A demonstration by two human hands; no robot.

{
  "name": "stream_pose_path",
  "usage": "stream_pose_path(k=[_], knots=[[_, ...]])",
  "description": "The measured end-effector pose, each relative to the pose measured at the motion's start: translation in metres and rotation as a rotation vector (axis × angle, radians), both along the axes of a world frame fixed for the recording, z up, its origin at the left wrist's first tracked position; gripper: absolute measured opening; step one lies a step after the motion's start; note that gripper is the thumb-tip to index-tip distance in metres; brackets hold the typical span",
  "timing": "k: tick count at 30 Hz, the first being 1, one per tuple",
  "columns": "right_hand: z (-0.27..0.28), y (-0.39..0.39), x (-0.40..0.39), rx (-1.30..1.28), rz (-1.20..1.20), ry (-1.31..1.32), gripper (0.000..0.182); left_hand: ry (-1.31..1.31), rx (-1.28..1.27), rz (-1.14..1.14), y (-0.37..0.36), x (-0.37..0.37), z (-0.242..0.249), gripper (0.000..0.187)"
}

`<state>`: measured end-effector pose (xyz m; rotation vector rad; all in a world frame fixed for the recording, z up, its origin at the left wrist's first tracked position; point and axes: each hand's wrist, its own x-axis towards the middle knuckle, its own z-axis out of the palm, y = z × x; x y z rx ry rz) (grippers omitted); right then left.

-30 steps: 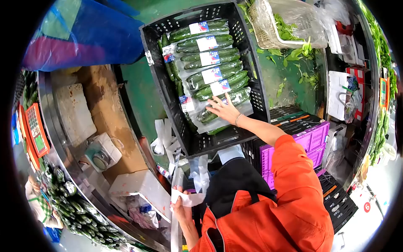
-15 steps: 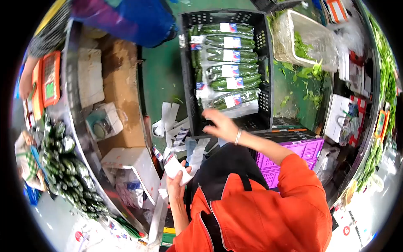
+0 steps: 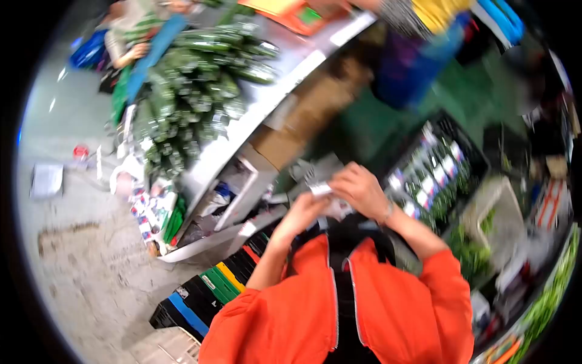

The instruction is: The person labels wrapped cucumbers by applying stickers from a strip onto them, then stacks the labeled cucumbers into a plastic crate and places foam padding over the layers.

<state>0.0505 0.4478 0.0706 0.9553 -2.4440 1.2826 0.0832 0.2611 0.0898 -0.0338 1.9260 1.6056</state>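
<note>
Both hands meet at the middle: the left hand (image 3: 301, 213) and right hand (image 3: 359, 190) pinch a small white label (image 3: 319, 188). It might tear or stick crookedly, since the black crate of cucumbers (image 3: 438, 173) sits away at 3 o'clock.

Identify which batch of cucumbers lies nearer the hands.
The labelled packs in the black crate, just beside the right hand; the heap on the metal counter lies farther off.
</note>
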Motion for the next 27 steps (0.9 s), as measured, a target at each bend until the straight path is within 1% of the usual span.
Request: stream_pose_path(k=[1, 3, 4, 5, 7, 8, 9, 11, 12, 13, 15, 16, 17, 18, 19, 20, 21, 23, 24, 25, 26, 27], knots=[[0.006, -0.011, -0.006, -0.013, 0.029, -0.012, 0.014, 0.084, 0.011, -0.022, -0.011, -0.003, 0.003, 0.024], [0.022, -0.029, -0.018, 0.005, 0.120, -0.030, 0.011, 0.063, 0.137, -0.054, -0.027, -0.011, 0.028, 0.027], [0.030, -0.037, -0.024, 0.022, 0.170, -0.032, 0.010, 0.038, 0.118, -0.076, -0.039, -0.011, 0.032, 0.030], [0.041, -0.044, -0.033, 0.018, 0.239, -0.081, 0.008, -0.024, 0.173, -0.062, -0.048, -0.011, 0.038, 0.032], [0.059, -0.055, -0.055, -0.039, 0.387, -0.367, 0.007, -0.091, 0.343, -0.108, -0.070, -0.011, 0.045, 0.034], [0.062, -0.057, -0.071, -0.083, 0.419, -0.459, 0.009, -0.170, 0.421, -0.135, -0.082, -0.010, 0.039, 0.036], [0.067, -0.058, -0.089, -0.157, 0.394, -0.510, 0.009, -0.256, 0.713, 0.002, -0.090, -0.005, 0.027, 0.037], [0.069, -0.056, -0.121, -0.488, 0.134, -0.944, 0.012, -0.212, 1.054, 0.179, -0.114, 0.000, 0.008, 0.038], [0.072, -0.059, -0.132, -0.627, 0.027, -0.856, 0.013, -0.142, 1.213, 0.318, -0.127, -0.004, -0.006, 0.045], [0.078, -0.063, -0.143, -0.767, -0.077, -0.759, 0.014, -0.084, 1.469, 0.398, -0.140, -0.015, 0.000, 0.052], [0.086, -0.066, -0.153, -0.893, -0.113, -0.701, 0.016, 0.103, 1.439, 0.807, -0.169, -0.049, 0.045, 0.047], [0.086, -0.071, -0.154, -0.868, -0.136, -0.666, 0.016, 0.312, 1.357, 0.848, -0.186, -0.073, 0.054, 0.045], [0.081, -0.076, -0.153, -0.848, -0.162, -0.633, 0.016, 0.413, 1.416, 0.917, -0.201, -0.100, 0.075, 0.043], [0.075, -0.079, -0.152, -0.816, -0.165, -0.647, 0.016, 0.504, 1.218, 1.014, -0.223, -0.134, 0.077, 0.037], [0.066, -0.084, -0.150, -0.801, -0.164, -0.650, 0.016, 0.567, 0.836, 1.173, -0.240, -0.166, 0.093, 0.032], [0.065, -0.090, -0.144, -0.805, -0.162, -0.645, 0.017, 0.662, 0.570, 1.233, -0.265, -0.206, 0.089, 0.037], [0.065, -0.097, -0.138, -0.809, -0.159, -0.639, 0.017, 0.748, 0.298, 1.279, -0.291, -0.247, 0.076, 0.043], [0.062, -0.104, -0.127, -0.791, -0.150, -0.633, 0.018, 0.656, -0.083, 1.392, -0.320, -0.308, 0.081, 0.064], [0.061, -0.105, -0.122, -0.770, -0.143, -0.611, 0.019, 0.698, -0.327, 1.461, -0.335, -0.343, 0.068, 0.073], [0.065, -0.107, -0.114, -0.767, -0.069, -0.554, 0.019, 0.732, -0.578, 1.518, -0.349, -0.374, 0.054, 0.083], [0.065, -0.106, -0.108, -0.764, -0.081, -0.568, 0.019, 0.520, -0.535, 1.344, -0.354, -0.374, 0.074, 0.089], [0.063, -0.105, -0.104, -0.760, -0.090, -0.580, 0.020, 0.468, -0.571, 1.334, -0.347, -0.372, 0.085, 0.082]])
